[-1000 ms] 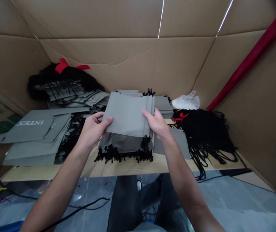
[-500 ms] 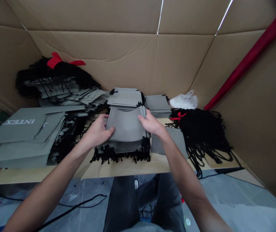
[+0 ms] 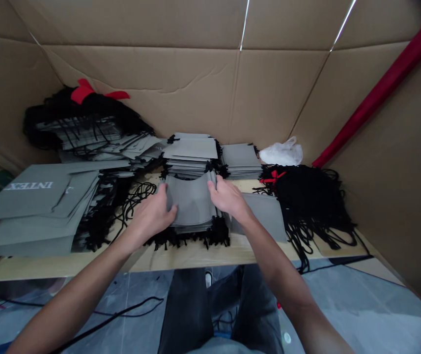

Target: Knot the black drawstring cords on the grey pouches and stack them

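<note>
Between my two hands is a stack of grey paper bags [image 3: 191,201], its top sheets bowed and black cord knots showing along the near edge. My left hand [image 3: 157,209] grips the left side, thumb on top and fingers behind the edge. On the right side, my right hand [image 3: 227,196] holds the bags with its thumb on top. Just beyond lies another pile of grey bags [image 3: 191,147] with black knots at its corners. A flat grey bag [image 3: 264,216] lies beside my right wrist.
Larger grey bags with white lettering [image 3: 37,189] cover the table's left side. A heap of bags with black cords [image 3: 92,128] stands behind them. To the right are a bundle of black cords [image 3: 309,201], a white plastic bag [image 3: 282,151] and a smaller grey stack [image 3: 241,160]. Cardboard walls [image 3: 181,73] enclose the table.
Both hands have lowered the held bags toward me, onto the near pile. A gap now shows between them and the far pile. The loose cords left of my left hand are more exposed.
</note>
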`<state>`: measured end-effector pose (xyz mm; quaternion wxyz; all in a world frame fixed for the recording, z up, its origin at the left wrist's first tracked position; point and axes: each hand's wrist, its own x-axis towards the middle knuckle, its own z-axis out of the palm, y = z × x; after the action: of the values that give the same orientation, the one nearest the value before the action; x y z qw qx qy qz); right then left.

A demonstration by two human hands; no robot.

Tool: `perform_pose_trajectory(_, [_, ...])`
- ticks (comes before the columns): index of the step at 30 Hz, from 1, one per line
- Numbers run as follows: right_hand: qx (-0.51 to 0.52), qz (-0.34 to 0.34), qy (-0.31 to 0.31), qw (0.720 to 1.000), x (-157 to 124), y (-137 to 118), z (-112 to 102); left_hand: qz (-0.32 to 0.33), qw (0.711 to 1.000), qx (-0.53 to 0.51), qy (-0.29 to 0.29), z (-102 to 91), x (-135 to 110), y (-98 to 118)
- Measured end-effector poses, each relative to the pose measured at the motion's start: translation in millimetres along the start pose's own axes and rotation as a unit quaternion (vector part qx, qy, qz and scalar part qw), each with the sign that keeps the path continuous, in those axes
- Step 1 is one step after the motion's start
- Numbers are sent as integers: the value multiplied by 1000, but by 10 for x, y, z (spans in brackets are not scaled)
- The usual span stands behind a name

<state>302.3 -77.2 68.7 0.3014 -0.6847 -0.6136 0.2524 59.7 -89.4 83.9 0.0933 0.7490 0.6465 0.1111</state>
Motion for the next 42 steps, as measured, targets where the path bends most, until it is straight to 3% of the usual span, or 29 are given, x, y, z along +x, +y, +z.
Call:
perform_pose_trajectory(6, [18, -18, 33, 999, 107, 194, -42, -18, 998, 41, 40, 42, -19, 2])
perform_pose_trajectory(10, [74, -63, 45, 994, 235, 344, 23, 26, 997, -9, 79, 95, 127, -133])
perform_pose_trajectory(16, [120, -155, -25, 980, 349, 456, 235, 103, 991, -83, 32, 275, 376, -315])
perform_pose_trajectory(24, [74, -163, -59, 982, 329, 658, 302, 93, 993, -74, -8, 558, 423, -520])
perform_pose_trajectory(29, [33, -211, -91, 973, 313, 691, 256, 94, 993, -66, -23, 569, 410, -519])
perform_pose_trajectory(42, [-47, -215, -112, 969, 206, 696, 182, 117, 992, -50, -17, 637, 322, -432])
